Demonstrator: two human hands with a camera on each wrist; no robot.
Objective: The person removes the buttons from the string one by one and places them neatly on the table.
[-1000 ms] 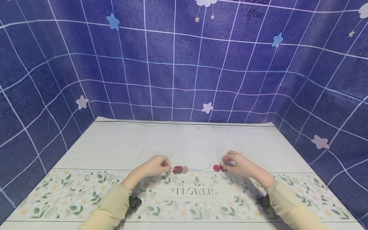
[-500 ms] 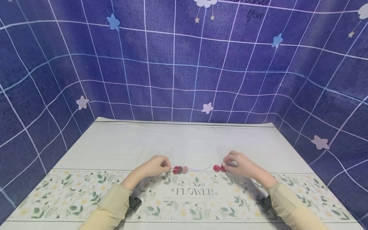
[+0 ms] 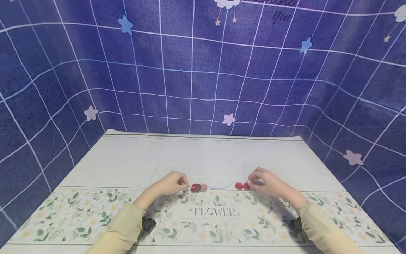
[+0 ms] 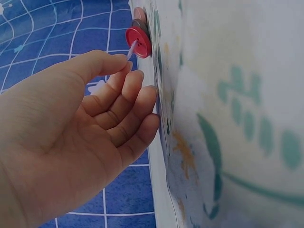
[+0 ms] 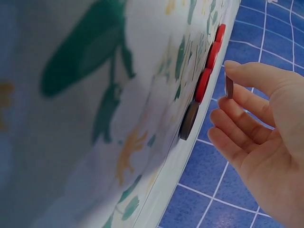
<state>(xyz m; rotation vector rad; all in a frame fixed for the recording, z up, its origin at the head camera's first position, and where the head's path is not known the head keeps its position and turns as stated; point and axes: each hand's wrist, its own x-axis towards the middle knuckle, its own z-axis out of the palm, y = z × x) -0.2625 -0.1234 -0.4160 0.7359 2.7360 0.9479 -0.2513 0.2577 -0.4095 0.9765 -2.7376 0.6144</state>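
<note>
My left hand pinches the end of a thin whitish string between thumb and index fingertip. On that string sit a red button, a dark grey button and a pink button, lying close together. The string's free end trails right over the cloth. My right hand holds a dark button edge-on between thumb and index finger, above the cloth. Beneath it a red button and another red button lie in a row with a brown button, which the hand hides in the head view.
A white tablecloth with a floral band and the word FLOWER covers the table. Blue grid-patterned curtain with stars surrounds the back and sides. Dark cameras sit at the left wrist and the right wrist.
My right hand has shifted slightly to the right, uncovering more of the second red button. The left hand, the string and its buttons stay in place.
</note>
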